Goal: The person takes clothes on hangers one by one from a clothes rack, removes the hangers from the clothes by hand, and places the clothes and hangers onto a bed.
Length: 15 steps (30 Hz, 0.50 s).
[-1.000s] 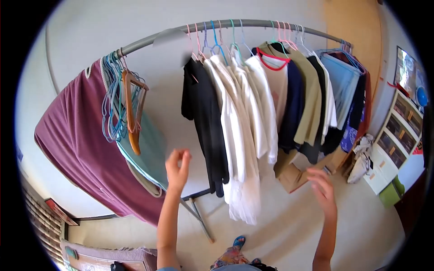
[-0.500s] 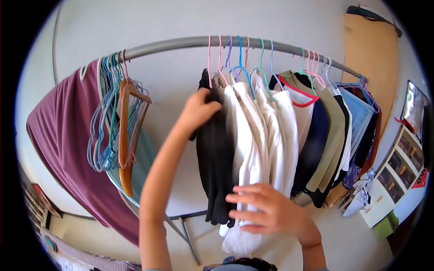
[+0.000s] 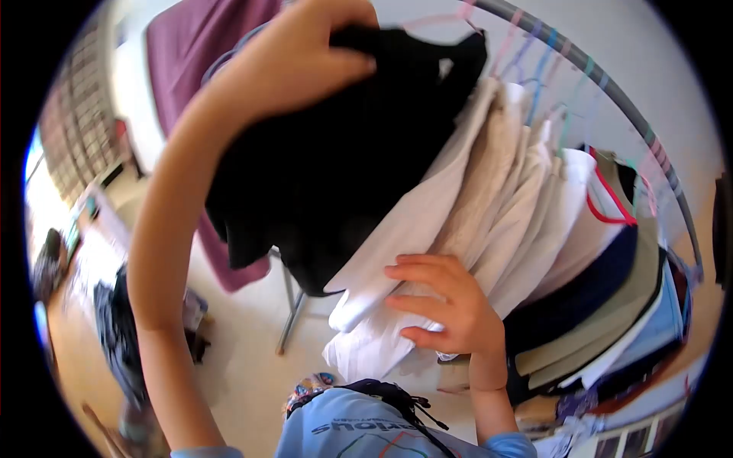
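A black garment (image 3: 343,145) hangs on a pink hanger (image 3: 439,18) with its neckline towards the top. My left hand (image 3: 324,53) grips this black garment near its upper left side, with thumb and fingers closed on the cloth. Beside it, several white and cream garments (image 3: 489,191) hang close together from the rail (image 3: 611,88). My right hand (image 3: 443,301) is in front of their lower part, fingers spread and apart, with nothing in it. Whether its fingertips touch the white cloth I cannot tell.
Farther right hang a navy garment (image 3: 584,275), an olive one (image 3: 611,320) and a light blue one (image 3: 660,320). A purple cloth (image 3: 183,61) hangs at the upper left. A metal stand leg (image 3: 292,320) reaches the floor. Dark clothing (image 3: 118,336) lies at the lower left.
The view has tilted and come closer to the rail. My left hand has taken hold of the black garment, whose front is now turned towards me. My right hand stays low, with fingers spread.
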Each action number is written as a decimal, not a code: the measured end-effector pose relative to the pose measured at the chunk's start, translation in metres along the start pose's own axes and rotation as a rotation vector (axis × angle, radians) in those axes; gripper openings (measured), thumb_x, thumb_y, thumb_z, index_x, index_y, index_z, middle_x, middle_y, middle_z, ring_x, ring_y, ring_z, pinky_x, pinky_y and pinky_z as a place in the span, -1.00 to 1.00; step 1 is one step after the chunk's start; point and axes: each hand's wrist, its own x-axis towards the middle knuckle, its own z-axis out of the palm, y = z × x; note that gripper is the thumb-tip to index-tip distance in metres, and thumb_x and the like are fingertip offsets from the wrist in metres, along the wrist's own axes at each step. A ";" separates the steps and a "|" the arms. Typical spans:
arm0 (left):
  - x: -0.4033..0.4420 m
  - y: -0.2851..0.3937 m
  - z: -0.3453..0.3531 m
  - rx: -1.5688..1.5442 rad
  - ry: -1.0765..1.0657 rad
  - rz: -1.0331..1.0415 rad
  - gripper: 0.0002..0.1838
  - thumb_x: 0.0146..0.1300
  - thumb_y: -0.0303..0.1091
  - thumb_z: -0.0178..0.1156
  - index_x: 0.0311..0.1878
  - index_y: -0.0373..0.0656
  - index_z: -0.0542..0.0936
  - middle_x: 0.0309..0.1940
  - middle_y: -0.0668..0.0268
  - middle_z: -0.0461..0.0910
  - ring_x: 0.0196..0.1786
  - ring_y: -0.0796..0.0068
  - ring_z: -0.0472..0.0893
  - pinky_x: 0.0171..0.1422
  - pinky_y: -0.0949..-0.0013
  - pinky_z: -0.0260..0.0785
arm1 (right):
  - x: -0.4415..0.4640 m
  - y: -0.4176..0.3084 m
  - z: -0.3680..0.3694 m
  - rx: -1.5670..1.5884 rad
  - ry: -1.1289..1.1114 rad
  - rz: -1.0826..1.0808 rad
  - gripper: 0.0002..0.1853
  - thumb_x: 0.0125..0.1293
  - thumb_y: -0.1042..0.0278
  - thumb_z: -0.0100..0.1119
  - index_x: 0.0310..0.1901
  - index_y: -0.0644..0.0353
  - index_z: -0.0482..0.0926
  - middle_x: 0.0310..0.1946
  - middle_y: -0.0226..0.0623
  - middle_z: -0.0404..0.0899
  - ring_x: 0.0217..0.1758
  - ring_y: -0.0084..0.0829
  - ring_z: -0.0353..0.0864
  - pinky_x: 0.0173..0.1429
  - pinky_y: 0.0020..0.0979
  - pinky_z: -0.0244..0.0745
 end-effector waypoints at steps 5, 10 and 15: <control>-0.146 0.088 0.035 0.321 0.048 -0.276 -0.74 -0.36 -0.64 0.04 -0.45 -0.25 0.37 -0.56 0.15 0.34 -0.44 0.12 0.41 -0.37 0.34 0.27 | -0.031 0.006 0.020 0.393 0.194 -0.135 -0.80 -0.04 0.29 0.08 -0.39 0.22 0.49 -0.22 -0.11 0.43 -0.13 -0.14 0.40 -0.11 -0.28 0.32; -0.274 0.162 0.065 0.631 0.154 -0.588 -0.84 -0.26 -0.53 0.02 -0.53 -0.14 0.30 -0.64 0.26 0.32 -0.59 0.21 0.39 -0.56 0.26 0.22 | -0.031 -0.036 0.074 0.653 0.484 -0.217 -0.83 0.05 0.29 -0.04 -0.49 0.22 0.44 -0.27 -0.10 0.41 -0.15 -0.14 0.39 -0.11 -0.30 0.33; -0.346 0.288 0.103 0.925 0.159 -0.892 -0.92 -0.21 -0.49 0.02 -0.58 -0.15 0.33 -0.66 0.34 0.25 -0.64 0.44 0.31 -0.55 0.48 0.18 | -0.025 -0.098 0.155 1.039 0.439 0.002 -0.86 0.06 0.36 -0.02 -0.52 0.23 0.37 -0.14 -0.08 0.31 0.01 -0.17 0.27 0.07 -0.22 0.17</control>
